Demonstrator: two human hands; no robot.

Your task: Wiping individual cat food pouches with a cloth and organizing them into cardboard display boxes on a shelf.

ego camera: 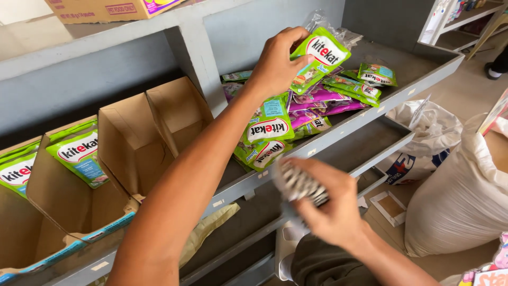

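The left hand [275,66] is pinched shut on a green pouch [316,57], held tilted just above the heap of pouches [312,114] on the grey shelf [370,114]. Nearer the body, the right hand [325,204] grips a blurred, patterned packet [296,182], well below.

I see grey shelving [370,114] stepping down in tiers, with a grey back wall [79,90] behind it. Open cardboard boxes [132,148] sit in the left bay. To the right, bulging white sacks [460,201] stand on a tan floor [471,85] in daylight.
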